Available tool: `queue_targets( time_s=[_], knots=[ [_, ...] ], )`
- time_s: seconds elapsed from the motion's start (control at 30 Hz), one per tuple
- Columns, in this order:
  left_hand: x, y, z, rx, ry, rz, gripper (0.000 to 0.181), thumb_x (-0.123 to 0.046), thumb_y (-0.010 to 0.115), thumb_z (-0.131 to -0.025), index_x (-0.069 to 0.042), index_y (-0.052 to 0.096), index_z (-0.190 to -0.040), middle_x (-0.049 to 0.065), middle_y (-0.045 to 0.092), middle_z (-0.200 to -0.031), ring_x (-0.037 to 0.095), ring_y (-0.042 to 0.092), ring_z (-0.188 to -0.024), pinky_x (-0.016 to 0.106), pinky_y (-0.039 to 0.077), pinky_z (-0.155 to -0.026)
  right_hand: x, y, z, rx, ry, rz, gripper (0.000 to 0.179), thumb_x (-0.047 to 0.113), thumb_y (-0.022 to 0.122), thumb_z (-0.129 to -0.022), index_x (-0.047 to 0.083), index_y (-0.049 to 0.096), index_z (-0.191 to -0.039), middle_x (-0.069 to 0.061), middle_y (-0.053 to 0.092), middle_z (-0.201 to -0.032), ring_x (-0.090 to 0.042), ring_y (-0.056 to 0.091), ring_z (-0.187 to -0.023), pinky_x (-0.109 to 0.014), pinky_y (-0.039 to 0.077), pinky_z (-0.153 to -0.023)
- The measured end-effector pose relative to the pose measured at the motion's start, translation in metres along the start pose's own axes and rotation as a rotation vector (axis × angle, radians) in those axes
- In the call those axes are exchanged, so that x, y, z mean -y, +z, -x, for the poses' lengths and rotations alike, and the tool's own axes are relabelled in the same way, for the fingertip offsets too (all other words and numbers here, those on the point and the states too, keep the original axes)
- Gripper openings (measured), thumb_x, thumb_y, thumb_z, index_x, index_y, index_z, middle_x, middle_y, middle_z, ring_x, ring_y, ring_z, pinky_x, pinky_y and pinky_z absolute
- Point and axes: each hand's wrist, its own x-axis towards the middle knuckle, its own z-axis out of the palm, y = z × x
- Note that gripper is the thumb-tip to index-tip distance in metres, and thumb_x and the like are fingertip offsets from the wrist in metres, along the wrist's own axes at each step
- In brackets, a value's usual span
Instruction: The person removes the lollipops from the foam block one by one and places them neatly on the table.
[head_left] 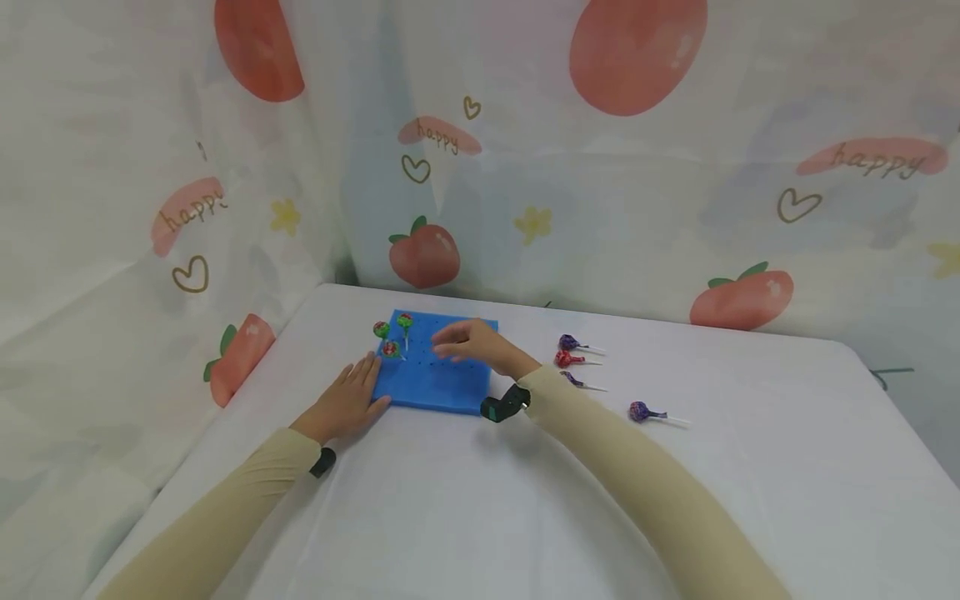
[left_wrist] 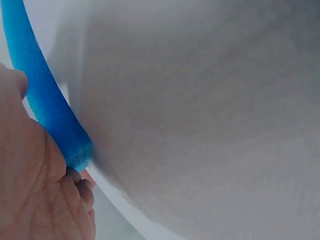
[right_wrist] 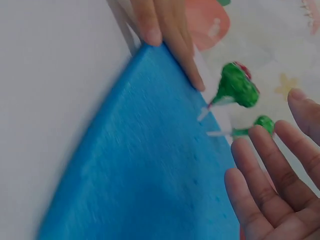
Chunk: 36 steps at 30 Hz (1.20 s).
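Note:
A blue foam board (head_left: 435,387) with rows of small holes lies on the white table. Three green-wrapped lollipops stand upright by their sticks at its left side, one of them a green lollipop (head_left: 405,321) near the back edge. With fingers straight, my left hand (head_left: 347,402) rests against the board's left edge; the left wrist view shows its palm beside the blue edge (left_wrist: 55,110). Over the board hovers my right hand (head_left: 476,343), fingers loosely extended and holding nothing. In the right wrist view its spread fingers (right_wrist: 265,180) are near a green lollipop (right_wrist: 237,85).
Right of the board lie a purple lollipop (head_left: 568,342), a red lollipop (head_left: 564,358) and another purple lollipop (head_left: 572,379) partly behind my sleeve. Farther right is one more purple lollipop (head_left: 639,412). A patterned curtain (head_left: 615,208) hangs behind the table.

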Motion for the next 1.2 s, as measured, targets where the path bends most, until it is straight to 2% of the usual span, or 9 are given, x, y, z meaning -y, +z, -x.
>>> queue_targets(
  time_s=[0.27,0.43,0.63,0.83,0.97,1.2],
  knots=[
    [0.000,-0.001,-0.001,0.007,-0.009,-0.018,0.070,-0.037,0.038,-0.100,0.010,0.015,-0.146,0.026,0.014,-0.155,0.039,0.015,-0.144,0.052,0.014,-0.117,0.000,0.030,-0.017,-0.074,-0.010,-0.019,0.041,0.022,0.064,-0.090,0.002,0.059,-0.125,-0.012,0.064,-0.122,-0.022,0.062,-0.111,-0.032,0.052,-0.092],
    [0.001,-0.003,-0.003,-0.027,0.002,-0.048,0.064,-0.033,0.036,-0.101,0.011,0.019,-0.145,0.028,0.020,-0.152,0.041,0.020,-0.142,0.054,0.016,-0.117,-0.003,0.043,-0.026,-0.107,-0.017,0.016,0.040,0.025,0.064,-0.089,0.006,0.061,-0.124,-0.010,0.065,-0.121,-0.021,0.060,-0.113,-0.031,0.052,-0.093],
    [0.000,-0.004,-0.007,-0.053,-0.014,-0.089,0.064,-0.034,0.035,-0.101,0.012,0.022,-0.144,0.029,0.024,-0.151,0.040,0.023,-0.142,0.053,0.017,-0.116,-0.003,0.053,-0.032,-0.126,-0.011,0.003,0.036,0.022,0.066,-0.088,0.006,0.062,-0.121,-0.011,0.066,-0.119,-0.023,0.060,-0.113,-0.033,0.051,-0.095],
    [0.000,-0.006,-0.010,-0.035,-0.006,-0.097,0.065,-0.033,0.037,-0.101,0.013,0.022,-0.143,0.029,0.022,-0.151,0.041,0.021,-0.142,0.053,0.017,-0.116,-0.005,0.062,-0.039,-0.144,0.002,-0.032,0.036,0.018,0.066,-0.088,0.005,0.061,-0.122,-0.012,0.065,-0.122,-0.023,0.059,-0.115,-0.035,0.049,-0.097],
    [0.002,-0.003,-0.013,-0.007,0.002,-0.080,0.065,-0.033,0.035,-0.101,0.013,0.018,-0.144,0.029,0.017,-0.153,0.040,0.017,-0.144,0.051,0.016,-0.117,-0.005,0.066,-0.042,-0.167,0.013,-0.058,0.035,0.016,0.065,-0.088,0.004,0.061,-0.122,-0.013,0.064,-0.122,-0.024,0.059,-0.116,-0.036,0.048,-0.098],
    [0.000,-0.005,-0.013,0.011,-0.008,-0.029,0.066,-0.032,0.036,-0.101,0.014,0.016,-0.144,0.029,0.014,-0.153,0.041,0.014,-0.144,0.052,0.014,-0.117,-0.002,0.070,-0.047,-0.216,0.034,-0.037,0.032,0.012,0.065,-0.088,0.003,0.063,-0.119,-0.013,0.066,-0.119,-0.024,0.061,-0.114,-0.035,0.049,-0.097]
  ],
)
